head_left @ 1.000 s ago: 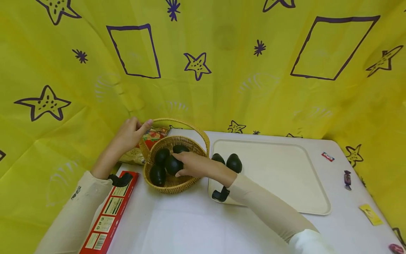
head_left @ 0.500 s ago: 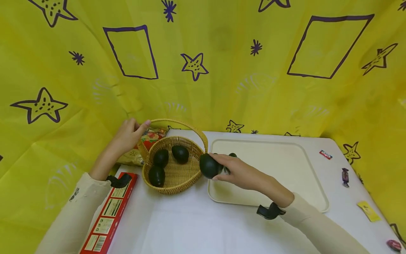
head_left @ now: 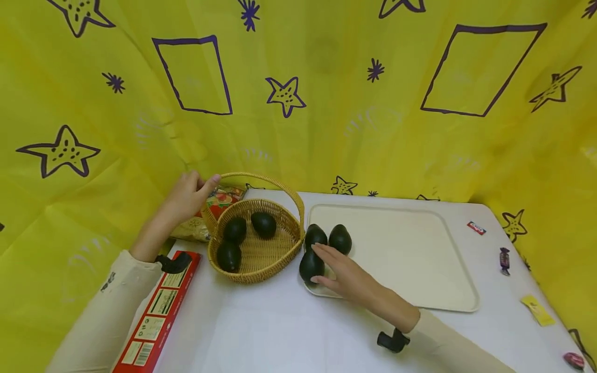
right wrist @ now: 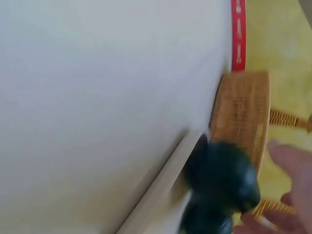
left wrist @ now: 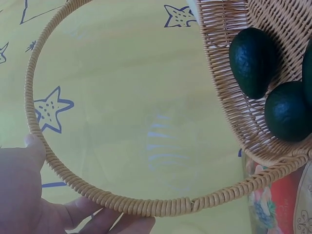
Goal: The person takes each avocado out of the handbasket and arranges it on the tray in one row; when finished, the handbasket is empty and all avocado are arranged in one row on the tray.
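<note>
My left hand [head_left: 184, 197] grips the handle [head_left: 284, 187] of a wicker basket [head_left: 254, 277], the thumb and fingers on either side of it in the left wrist view. Three dark green avocados [head_left: 264, 225] lie inside the basket. To its right, a cream tray [head_left: 401, 254] bears three more avocados [head_left: 341, 239] at its left end. The nearest one [head_left: 311, 267] is beside the fingertips of my right hand [head_left: 350, 277], whose thumb and fingers are spread. In the right wrist view, the thumb stands apart from that avocado [right wrist: 224, 175]; contact with the other fingers is unclear.
A long red box [head_left: 154, 316] lies at the left by the sleeve. Behind the basket are a red packet [head_left: 226, 198] and a gold packet [head_left: 193, 229]. Several small candies, among them a yellow one [head_left: 538, 311], lie along the table's right edge. A yellow curtain [head_left: 326, 145] hangs behind.
The right hand took an avocado out of the basket, carried it right to the tray's near left corner and spread its fingers from it. The left hand stays on the handle.
</note>
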